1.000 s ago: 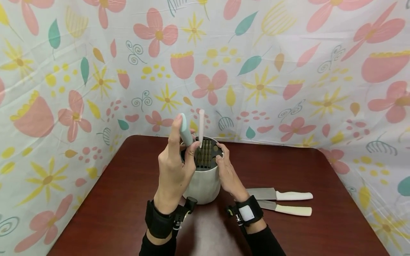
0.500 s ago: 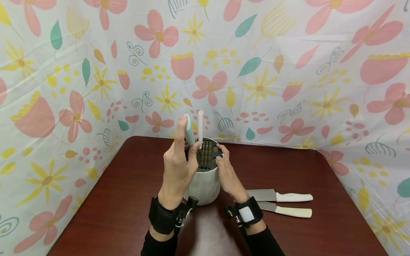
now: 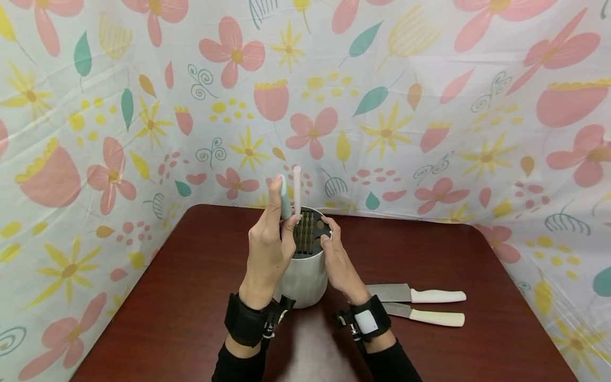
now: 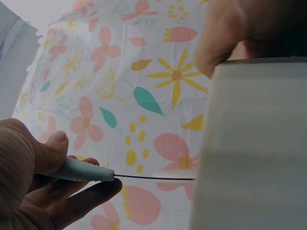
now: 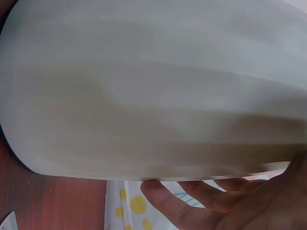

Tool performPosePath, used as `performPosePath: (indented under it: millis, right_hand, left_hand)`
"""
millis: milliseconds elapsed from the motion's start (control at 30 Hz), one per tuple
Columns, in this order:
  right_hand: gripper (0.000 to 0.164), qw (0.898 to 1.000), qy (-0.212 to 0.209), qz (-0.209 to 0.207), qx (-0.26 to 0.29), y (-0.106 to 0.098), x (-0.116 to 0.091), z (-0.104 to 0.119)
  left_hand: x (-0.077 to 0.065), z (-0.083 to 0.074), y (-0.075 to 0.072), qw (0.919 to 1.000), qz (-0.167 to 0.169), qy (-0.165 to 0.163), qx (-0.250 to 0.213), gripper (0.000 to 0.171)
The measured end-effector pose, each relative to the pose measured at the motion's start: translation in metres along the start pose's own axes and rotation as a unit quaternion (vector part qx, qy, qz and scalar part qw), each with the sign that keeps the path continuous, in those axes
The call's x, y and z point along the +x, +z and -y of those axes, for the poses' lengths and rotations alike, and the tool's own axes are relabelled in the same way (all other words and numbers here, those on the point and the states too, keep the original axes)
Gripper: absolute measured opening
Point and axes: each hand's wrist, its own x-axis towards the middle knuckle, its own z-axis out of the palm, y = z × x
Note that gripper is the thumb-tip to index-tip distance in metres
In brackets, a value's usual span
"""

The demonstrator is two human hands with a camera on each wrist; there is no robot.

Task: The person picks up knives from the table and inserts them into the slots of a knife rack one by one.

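My left hand (image 3: pixel 267 249) grips the light blue handle of a knife (image 4: pixel 86 171) above the knife block. In the left wrist view the blade (image 4: pixel 144 177) appears edge-on as a thin dark line running to the white block; the rest of it is hidden. The round white knife block (image 3: pixel 304 284) stands upright, with a dark slotted top (image 3: pixel 306 236). A pale pink handle (image 3: pixel 297 188) sticks up from that top, just right of the blue one. My right hand (image 3: pixel 340 260) holds the block's right side, thumb on the top and fingers around the rim.
Two knives lie to the right of the block on the dark red table (image 3: pixel 200 297): a broad-bladed one with a white handle (image 3: pixel 438 296) and a narrower one with a cream handle (image 3: pixel 436 317). A flower-patterned cloth (image 3: pixel 382 159) hangs behind the table.
My left hand has shifted right and slightly down with the blue-handled knife, which now stands more upright, close to the pink handle. My right hand has stayed on the block.
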Motion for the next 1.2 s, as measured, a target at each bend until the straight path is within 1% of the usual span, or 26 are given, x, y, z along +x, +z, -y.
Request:
performPosePath:
  millis: [200, 467, 800, 933, 1200]
  right_hand:
    - [0.047, 1.0, -0.006, 0.001, 0.003, 0.0, 0.001, -0.002]
    - [0.048, 1.0, -0.014, -0.002, -0.004, 0.0, 0.001, 0.001]
    - [0.05, 1.0, -0.007, 0.005, 0.001, 0.002, 0.001, 0.001]
    - [0.05, 1.0, -0.005, 0.001, 0.002, 0.002, 0.0, 0.001]
    - [0.049, 1.0, -0.008, 0.0, -0.001, 0.002, 0.001, 0.0]
  left_hand:
    - [-0.005, 0.005, 0.005, 0.9994, 0.027, -0.019, -0.009, 0.072]
    - [-0.012, 0.012, 0.013, 0.998, 0.05, -0.039, -0.005, 0.076]
    - [-0.024, 0.02, 0.019, 0.9959, 0.064, -0.064, -0.006, 0.077]
    - [-0.026, 0.023, 0.021, 0.9955, 0.071, -0.062, -0.01, 0.077]
    - [-0.026, 0.026, 0.022, 0.9934, 0.082, -0.081, 0.003, 0.076]
